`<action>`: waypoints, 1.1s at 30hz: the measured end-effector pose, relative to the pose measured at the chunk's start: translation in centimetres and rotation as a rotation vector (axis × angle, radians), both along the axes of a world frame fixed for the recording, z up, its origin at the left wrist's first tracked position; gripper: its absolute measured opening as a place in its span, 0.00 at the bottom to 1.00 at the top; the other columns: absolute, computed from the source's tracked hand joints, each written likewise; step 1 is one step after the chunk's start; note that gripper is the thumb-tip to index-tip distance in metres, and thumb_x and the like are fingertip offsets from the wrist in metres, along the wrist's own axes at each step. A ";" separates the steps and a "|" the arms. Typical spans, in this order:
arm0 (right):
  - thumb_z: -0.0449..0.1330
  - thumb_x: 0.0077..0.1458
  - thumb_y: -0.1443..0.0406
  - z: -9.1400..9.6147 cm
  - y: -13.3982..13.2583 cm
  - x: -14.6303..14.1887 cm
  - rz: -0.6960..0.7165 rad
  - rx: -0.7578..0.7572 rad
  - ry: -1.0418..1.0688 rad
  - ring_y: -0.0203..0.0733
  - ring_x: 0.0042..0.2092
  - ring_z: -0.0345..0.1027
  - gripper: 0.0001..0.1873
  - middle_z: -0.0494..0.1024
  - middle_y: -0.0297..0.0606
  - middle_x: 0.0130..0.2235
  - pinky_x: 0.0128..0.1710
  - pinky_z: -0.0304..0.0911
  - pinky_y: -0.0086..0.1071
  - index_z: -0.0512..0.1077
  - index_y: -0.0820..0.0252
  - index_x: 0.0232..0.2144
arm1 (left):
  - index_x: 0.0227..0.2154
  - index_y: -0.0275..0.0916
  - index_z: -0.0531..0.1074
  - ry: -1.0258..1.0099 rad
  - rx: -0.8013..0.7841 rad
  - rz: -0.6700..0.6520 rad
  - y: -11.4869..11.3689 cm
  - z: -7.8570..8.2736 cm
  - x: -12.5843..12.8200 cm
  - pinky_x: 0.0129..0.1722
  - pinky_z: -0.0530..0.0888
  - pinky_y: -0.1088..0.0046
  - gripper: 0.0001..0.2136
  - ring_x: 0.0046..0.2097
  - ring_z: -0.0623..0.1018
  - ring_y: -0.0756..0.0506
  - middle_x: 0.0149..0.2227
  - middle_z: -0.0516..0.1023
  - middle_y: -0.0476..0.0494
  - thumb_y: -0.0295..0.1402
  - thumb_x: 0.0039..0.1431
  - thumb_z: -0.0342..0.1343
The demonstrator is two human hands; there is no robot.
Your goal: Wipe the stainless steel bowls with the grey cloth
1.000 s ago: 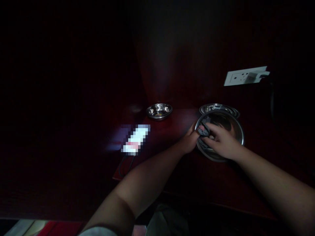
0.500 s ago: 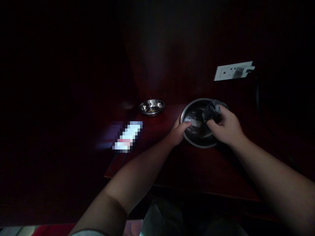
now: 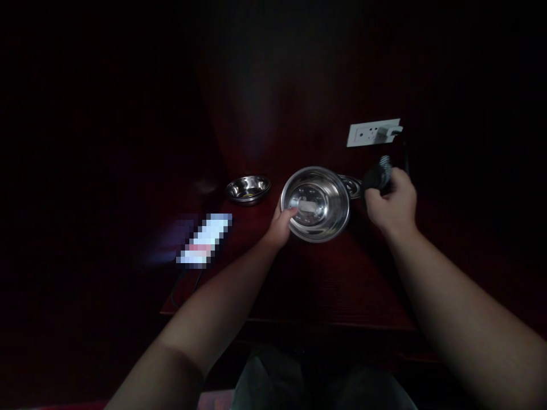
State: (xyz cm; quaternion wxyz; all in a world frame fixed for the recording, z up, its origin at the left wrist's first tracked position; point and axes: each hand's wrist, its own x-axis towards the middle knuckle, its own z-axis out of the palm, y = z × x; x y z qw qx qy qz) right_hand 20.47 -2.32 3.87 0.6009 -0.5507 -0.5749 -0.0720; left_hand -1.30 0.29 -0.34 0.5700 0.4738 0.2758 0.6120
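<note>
I see left hand [image 3: 280, 229] clamped on shiny round steel bowl [image 3: 325, 199], thumb [image 3: 291, 212] inside; right hand [image 3: 393, 202] clutches crumpled dark cloth, stripe-patterned on top [image 3: 376, 177], just beside bowl

"Where's the left hand [image 3: 280, 228]?"

"At the left rim of the steel bowl [image 3: 322, 196], thumb [image 3: 291, 212] hooked inside, fingers mostly hidden outside."

"And the right hand [image 3: 391, 202]?"

"Right of the bowl, apart from it, fingers curled toward the thumb."

"Forearms?"

"Left forearm [image 3: 231, 285] and right forearm [image 3: 457, 302] both bare, slanting up from below the bowl."
</note>
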 end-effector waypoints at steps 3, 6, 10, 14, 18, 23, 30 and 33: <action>0.54 0.38 0.69 -0.4 0.3 -0.7 0.183 -0.058 -0.040 0.41 0.32 0.60 0.06 0.65 0.35 0.30 0.31 0.57 0.35 0.64 0.58 0.24 | 0.40 0.36 0.71 -0.004 -0.035 -0.054 0.2 -0.4 0.0 0.48 0.68 0.63 0.20 0.46 0.74 0.40 0.38 0.77 0.44 0.34 0.40 0.58; 0.54 0.40 0.67 -0.6 0.4 -1.1 0.332 -0.083 0.040 0.39 0.31 0.58 0.02 0.63 0.33 0.27 0.31 0.56 0.33 0.62 0.57 0.22 | 0.39 0.36 0.71 -0.032 -0.072 -0.033 0.4 -0.6 0.0 0.48 0.68 0.63 0.20 0.45 0.74 0.41 0.37 0.77 0.45 0.34 0.39 0.58; 0.50 0.52 0.59 -0.9 0.8 -1.2 0.363 -0.128 0.335 0.37 0.27 0.56 0.10 0.61 0.31 0.23 0.28 0.54 0.32 0.61 0.56 0.21 | 0.38 0.35 0.71 -0.073 -0.121 -0.049 0.8 -1.0 0.0 0.48 0.68 0.62 0.20 0.43 0.75 0.41 0.36 0.77 0.45 0.36 0.39 0.59; 0.52 0.53 0.55 -1.5 1.4 -1.3 0.309 -0.177 0.520 0.37 0.27 0.59 0.13 0.65 0.31 0.24 0.28 0.56 0.31 0.63 0.56 0.24 | 0.37 0.35 0.71 -0.070 -0.125 -0.078 0.6 -1.2 0.0 0.49 0.68 0.61 0.20 0.45 0.75 0.39 0.38 0.78 0.43 0.37 0.38 0.61; 0.55 0.50 0.52 -1.6 1.4 -1.2 0.296 -0.347 0.364 0.38 0.27 0.62 0.15 0.69 0.33 0.25 0.28 0.57 0.32 0.65 0.57 0.25 | 0.37 0.34 0.72 -0.043 -0.086 -0.131 0.2 -1.0 0.0 0.52 0.66 0.61 0.20 0.49 0.73 0.38 0.42 0.77 0.40 0.41 0.41 0.61; 0.56 0.50 0.51 -1.6 1.0 -1.4 0.207 -0.394 0.068 0.44 0.32 0.66 0.17 0.74 0.39 0.31 0.33 0.60 0.37 0.69 0.59 0.31 | 0.47 0.35 0.69 -0.046 -0.057 -0.202 0.2 -1.1 0.1 0.54 0.65 0.62 0.26 0.54 0.70 0.39 0.48 0.75 0.38 0.46 0.47 0.58; 0.52 0.52 0.49 -2.3 1.4 -1.9 0.216 -0.311 0.247 0.44 0.32 0.67 0.20 0.74 0.40 0.31 0.32 0.63 0.37 0.69 0.60 0.34 | 0.53 0.38 0.62 -0.040 0.004 -0.169 0.1 -0.9 0.3 0.55 0.63 0.62 0.31 0.55 0.69 0.40 0.51 0.72 0.38 0.47 0.48 0.59; 0.52 0.52 0.49 -2.7 1.7 -2.0 0.205 -0.312 0.271 0.44 0.31 0.67 0.21 0.74 0.40 0.30 0.31 0.63 0.37 0.69 0.60 0.34 | 0.55 0.38 0.60 0.067 0.095 -0.123 -0.6 -0.4 0.4 0.56 0.62 0.62 0.32 0.56 0.68 0.40 0.51 0.71 0.39 0.41 0.46 0.62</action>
